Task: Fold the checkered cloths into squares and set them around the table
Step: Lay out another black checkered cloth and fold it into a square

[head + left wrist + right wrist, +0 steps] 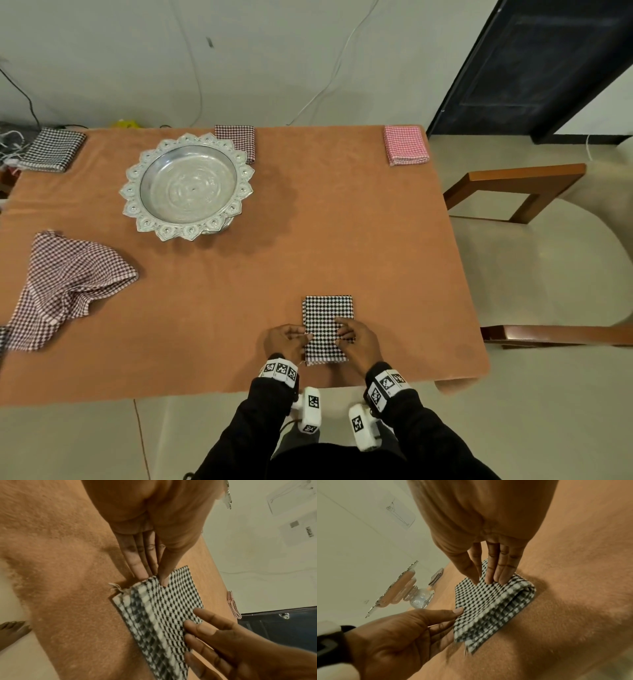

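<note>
Black cloth (327, 310): folded, flat at near edge of surface (359, 240).
Left hand (286, 342): thumb on top, fingers under, pinching its left edge.
Right hand (359, 342): fingers straight, pressing its right side.
Maroon cloth (68, 284): rumpled, left edge.
Pink cloth (406, 145): folded, far right corner.
Tray (186, 185): silver, far left of centre.

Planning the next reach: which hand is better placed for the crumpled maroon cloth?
Probably the left hand: the maroon cloth lies to its side; the right hand would cross over the black-and-white cloth.

Pale wall (274, 51), beige floor (548, 411), dark door (548, 68), wooden chair (524, 178) beside the orange-covered table (342, 222).
</note>
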Demonstrator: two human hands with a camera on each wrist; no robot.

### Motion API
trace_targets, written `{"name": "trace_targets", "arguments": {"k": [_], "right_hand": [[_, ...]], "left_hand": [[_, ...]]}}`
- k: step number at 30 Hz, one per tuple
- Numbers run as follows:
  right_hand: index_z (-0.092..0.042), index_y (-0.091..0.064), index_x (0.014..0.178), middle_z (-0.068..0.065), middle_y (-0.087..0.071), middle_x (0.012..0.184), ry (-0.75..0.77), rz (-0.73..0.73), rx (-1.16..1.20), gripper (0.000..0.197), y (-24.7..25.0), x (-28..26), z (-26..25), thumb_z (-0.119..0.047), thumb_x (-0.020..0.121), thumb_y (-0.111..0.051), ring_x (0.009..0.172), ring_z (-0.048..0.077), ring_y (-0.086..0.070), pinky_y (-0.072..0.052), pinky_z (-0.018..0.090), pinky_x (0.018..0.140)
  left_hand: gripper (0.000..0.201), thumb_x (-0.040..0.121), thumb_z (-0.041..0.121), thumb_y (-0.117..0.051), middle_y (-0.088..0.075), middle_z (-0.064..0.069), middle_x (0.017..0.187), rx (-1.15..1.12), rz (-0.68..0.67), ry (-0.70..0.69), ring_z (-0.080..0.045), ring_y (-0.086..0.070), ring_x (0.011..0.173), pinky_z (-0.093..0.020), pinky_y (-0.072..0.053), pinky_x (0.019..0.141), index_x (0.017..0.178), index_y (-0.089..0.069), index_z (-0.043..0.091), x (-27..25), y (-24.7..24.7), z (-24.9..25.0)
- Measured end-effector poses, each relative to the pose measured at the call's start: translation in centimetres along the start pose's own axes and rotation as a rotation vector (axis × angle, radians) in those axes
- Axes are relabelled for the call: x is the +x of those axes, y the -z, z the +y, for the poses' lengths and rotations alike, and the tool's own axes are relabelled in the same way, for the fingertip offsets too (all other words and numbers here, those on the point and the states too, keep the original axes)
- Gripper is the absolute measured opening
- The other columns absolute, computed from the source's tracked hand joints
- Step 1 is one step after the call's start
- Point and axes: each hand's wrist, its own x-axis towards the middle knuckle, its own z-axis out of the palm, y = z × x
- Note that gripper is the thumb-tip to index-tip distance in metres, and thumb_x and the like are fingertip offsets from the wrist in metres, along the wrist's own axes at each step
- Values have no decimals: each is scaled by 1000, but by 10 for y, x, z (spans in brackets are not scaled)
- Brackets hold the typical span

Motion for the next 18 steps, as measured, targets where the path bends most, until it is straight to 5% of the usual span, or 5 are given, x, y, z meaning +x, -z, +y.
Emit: {"name": "trace_targets", "arguments": {"k": [5,10,13,15,18], "right_hand": [[-16,-69,128,5,-67,121,71,42,-173,45,-2,-3,9,-9,83,-65,112,21,-61,-50,40,104],[-23,-54,144,2,-47,155,263,66,-437,54,-1,0,14,-17,90,-54,143,23,-39,-30,46,121],[-21,-37,156,1,-26,167,326,84,-544,59,-9,6,11,-16,98,-47,155,19,-18,-18,43,127],[-18,-27,161,0,-15,171,339,95,-570,58,-18,12,6,-21,104,-37,158,17,-6,-10,40,128],[-14,-10,164,2,1,172,362,53,-700,62,-36,26,7,-37,109,-26,158,17,7,-2,39,128]], "left_hand": [[24,71,9,-88,-74,2,76,332,28,-110,-19,-73,74,-41,-63,75,87,-72,15,0,-1,1],[42,88,17,-58,-59,-8,133,963,228,-642,-28,-50,127,-41,-44,109,130,-59,15,-20,-19,13],[67,93,35,-45,-23,-16,165,1201,115,-769,-35,-16,154,-50,-25,123,156,-33,14,-7,-40,12],[71,99,42,-24,9,-13,168,1353,20,-709,-31,12,155,-50,-14,125,162,-4,16,12,-44,1],[71,101,40,-16,27,-7,165,1426,21,-687,-26,24,153,-50,-10,124,158,18,14,27,-39,-19]]}}
